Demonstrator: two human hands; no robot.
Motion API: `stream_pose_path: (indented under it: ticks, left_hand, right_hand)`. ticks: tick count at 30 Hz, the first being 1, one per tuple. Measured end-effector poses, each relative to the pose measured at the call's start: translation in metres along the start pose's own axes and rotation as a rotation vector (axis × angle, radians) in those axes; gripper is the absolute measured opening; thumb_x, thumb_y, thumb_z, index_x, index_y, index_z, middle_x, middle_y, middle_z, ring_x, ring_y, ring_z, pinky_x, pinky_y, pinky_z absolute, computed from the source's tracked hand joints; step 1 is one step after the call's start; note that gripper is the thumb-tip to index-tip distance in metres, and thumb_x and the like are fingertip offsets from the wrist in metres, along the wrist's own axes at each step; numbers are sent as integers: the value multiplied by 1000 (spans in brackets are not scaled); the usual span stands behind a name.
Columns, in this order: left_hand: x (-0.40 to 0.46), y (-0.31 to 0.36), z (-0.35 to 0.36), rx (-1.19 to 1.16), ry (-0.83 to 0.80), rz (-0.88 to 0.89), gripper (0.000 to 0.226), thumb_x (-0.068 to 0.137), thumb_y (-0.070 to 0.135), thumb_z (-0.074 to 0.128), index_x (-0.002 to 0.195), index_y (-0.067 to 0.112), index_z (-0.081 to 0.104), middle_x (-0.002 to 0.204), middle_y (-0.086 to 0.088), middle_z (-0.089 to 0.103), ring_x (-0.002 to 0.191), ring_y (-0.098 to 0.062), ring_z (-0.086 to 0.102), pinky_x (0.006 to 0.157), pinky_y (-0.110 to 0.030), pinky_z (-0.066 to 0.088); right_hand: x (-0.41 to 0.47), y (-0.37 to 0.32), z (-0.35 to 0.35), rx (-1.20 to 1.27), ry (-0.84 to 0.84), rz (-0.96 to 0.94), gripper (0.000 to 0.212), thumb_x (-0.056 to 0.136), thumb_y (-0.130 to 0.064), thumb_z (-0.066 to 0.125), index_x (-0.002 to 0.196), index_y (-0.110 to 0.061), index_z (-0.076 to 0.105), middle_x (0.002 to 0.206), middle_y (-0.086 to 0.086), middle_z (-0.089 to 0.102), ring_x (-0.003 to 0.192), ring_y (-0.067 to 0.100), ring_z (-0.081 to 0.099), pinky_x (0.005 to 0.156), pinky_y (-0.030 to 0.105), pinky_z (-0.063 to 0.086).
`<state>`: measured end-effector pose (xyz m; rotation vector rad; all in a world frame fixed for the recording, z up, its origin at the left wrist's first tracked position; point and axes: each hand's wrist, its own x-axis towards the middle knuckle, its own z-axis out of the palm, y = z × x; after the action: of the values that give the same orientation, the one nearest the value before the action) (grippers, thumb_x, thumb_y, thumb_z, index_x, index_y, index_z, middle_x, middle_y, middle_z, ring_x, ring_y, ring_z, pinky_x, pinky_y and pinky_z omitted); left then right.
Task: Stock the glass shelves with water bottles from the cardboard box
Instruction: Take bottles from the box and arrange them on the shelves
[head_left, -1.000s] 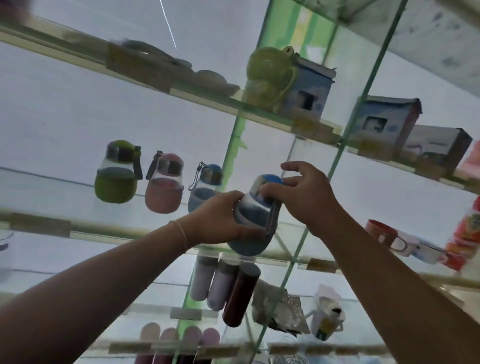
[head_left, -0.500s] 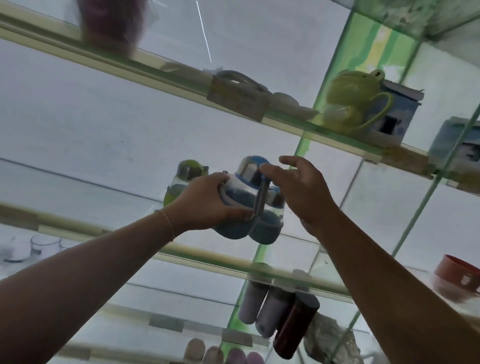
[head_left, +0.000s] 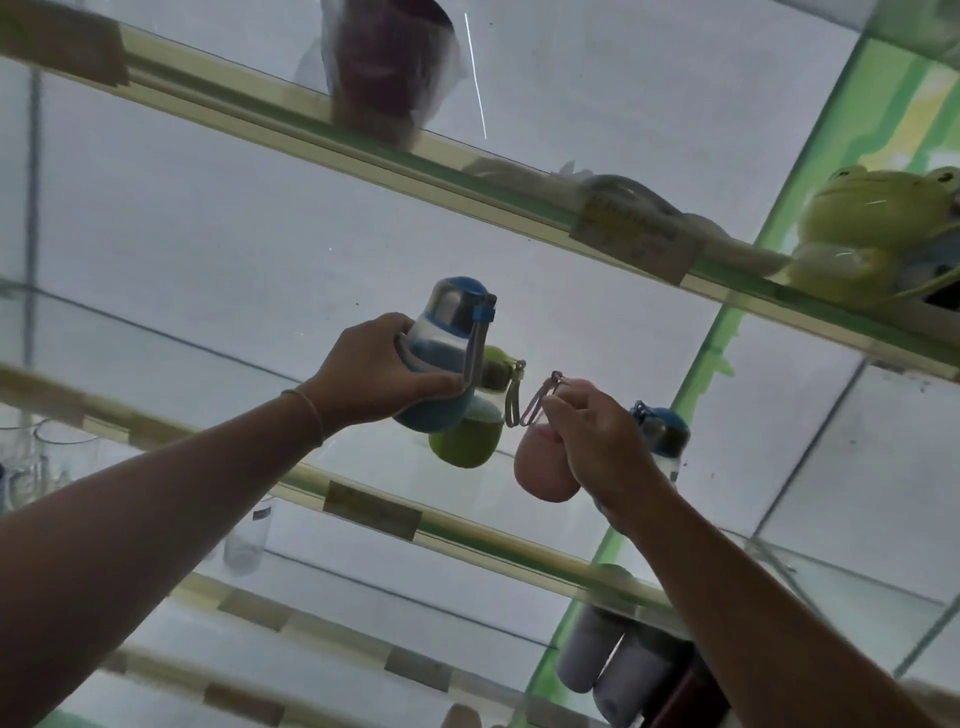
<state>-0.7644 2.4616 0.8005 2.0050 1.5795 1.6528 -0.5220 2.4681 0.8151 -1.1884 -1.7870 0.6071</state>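
While left hand (head_left: 376, 371) grips blue bottle (head_left: 441, 358), right hand (head_left: 597, 441) holds pink bottle (head_left: 540, 473) — contents unclear.

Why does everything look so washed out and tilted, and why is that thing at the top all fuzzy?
Head view: bright white wall light shines through the glass shelves, so colours pale; the wide lens, aimed upward, slants the shelf edges; the wrapped dark cup up top is smeared by blur, while the blue bottle in the left hand stays fairly sharp.

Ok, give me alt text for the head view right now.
The left hand grips a blue bottle raised toward a glass shelf, while the right hand pinches the strap of a pink bottle. A green bottle stands between them.
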Motion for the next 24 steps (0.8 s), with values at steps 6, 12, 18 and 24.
stream_pose_path:
  ticks: [6,12,18,24]
  left_hand:
    - [7,-40,-12,29,57,-62,56,67,49,82,109,19,59,95,7,65,79,-8,61,60,-15,46]
    - [17,-73,-6,51,62,-181,62,61,56,79,108,21,59,95,7,65,81,-6,60,61,-19,48]
    - [25,-86,16,102,-5,-226,64,61,57,76,109,18,59,96,1,66,83,-17,63,68,-27,54]
    - [28,-98,30,108,-19,-301,84,54,63,76,118,14,53,102,0,62,88,-19,61,70,-28,55]
  right_hand:
    - [4,-3,35,-37,-25,27,28,90,-44,59,109,-24,62,98,-3,66,96,18,64,81,37,54]
    - [9,-10,71,-14,-120,38,30,95,-34,59,121,-20,56,97,-11,56,88,8,55,66,21,45]
    - [16,-11,97,-9,-129,50,25,95,-29,61,117,-18,59,88,-13,56,82,8,56,85,34,55]
    - [17,-4,104,2,-142,37,7,95,-26,61,100,-23,57,85,-9,59,78,8,57,71,24,50]
